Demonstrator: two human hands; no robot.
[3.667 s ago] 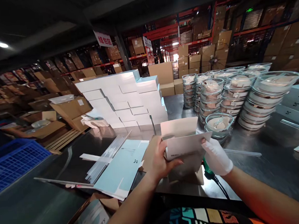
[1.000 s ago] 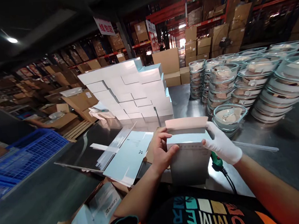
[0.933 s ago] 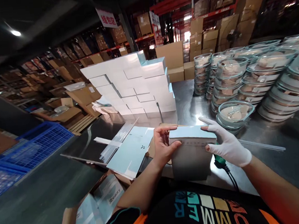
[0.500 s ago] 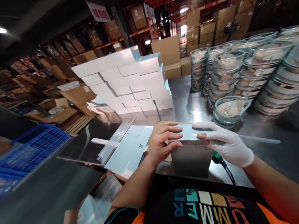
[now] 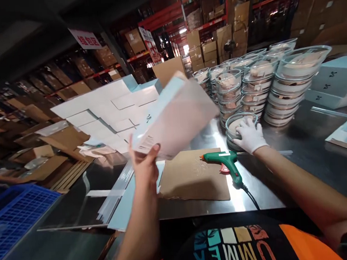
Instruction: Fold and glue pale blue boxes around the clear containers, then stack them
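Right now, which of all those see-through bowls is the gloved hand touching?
The right hand rests on the short front bowl stack, nearest the green glue gun. The other stacks stand taller behind it, untouched.

Glue gun [image 5: 228,163] on cardboard sheet [image 5: 195,176]
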